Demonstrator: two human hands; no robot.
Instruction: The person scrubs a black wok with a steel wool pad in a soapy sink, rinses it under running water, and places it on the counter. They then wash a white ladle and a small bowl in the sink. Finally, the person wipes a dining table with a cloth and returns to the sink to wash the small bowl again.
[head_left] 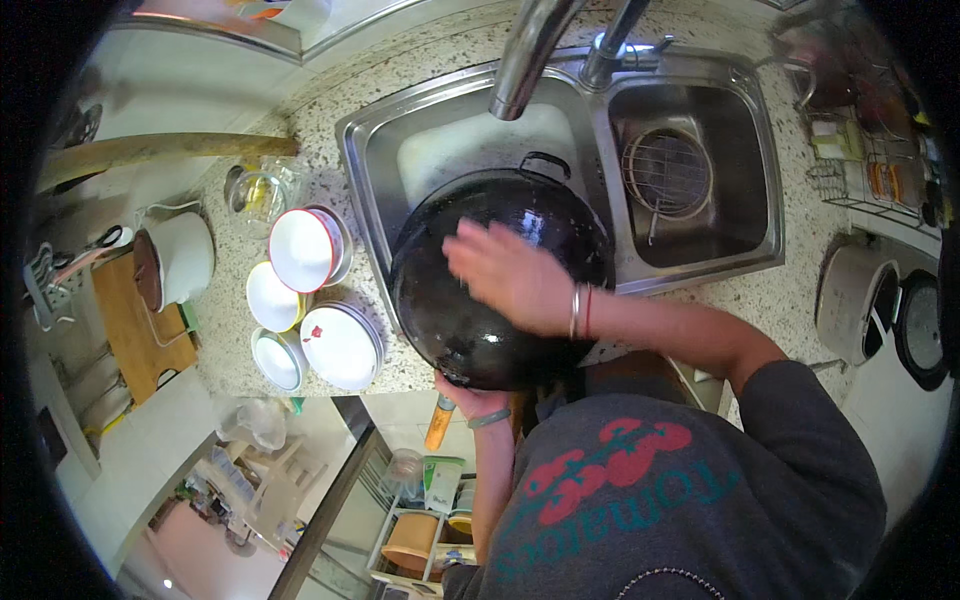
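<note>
Your right hand (510, 275) lies flat over the dark wok (470, 325), fingers stretched out and blurred, gripping nothing; whether the palm touches the metal, you cannot tell from this view. Your left hand (475, 400) holds the wok at its near edge, right beside the wooden handle (437, 425), with part of its fingers hidden beneath. You wear a pale bangle (489, 418) on the left wrist, and a silver bangle (575, 310) with a red cord (588, 312) on the right. Your dark grey shirt (770, 490) fills the lower right.

The wok sits wet and shiny over the near part of the double sink (360, 130), covering much of the left basin, its small loop handle (546, 160) pointing away from you. Beyond it, a whitish patch (415, 155) shows in the left basin, too unclear to name. A round wire rack (668, 172) rests in the right basin.

Left of the sink, on the speckled counter (325, 180), you have a stack of white dishes (340, 347), a small bowl (276, 362), a yellow-rimmed bowl (272, 297) and a red-rimmed bowl (301, 250). Glass jars (262, 197) stand behind them. Farther left are a white pot (187, 260) and a wooden board (125, 300). On your right stands a grey pot (850, 305). The tap (525, 70) reaches over the left basin from the back.
</note>
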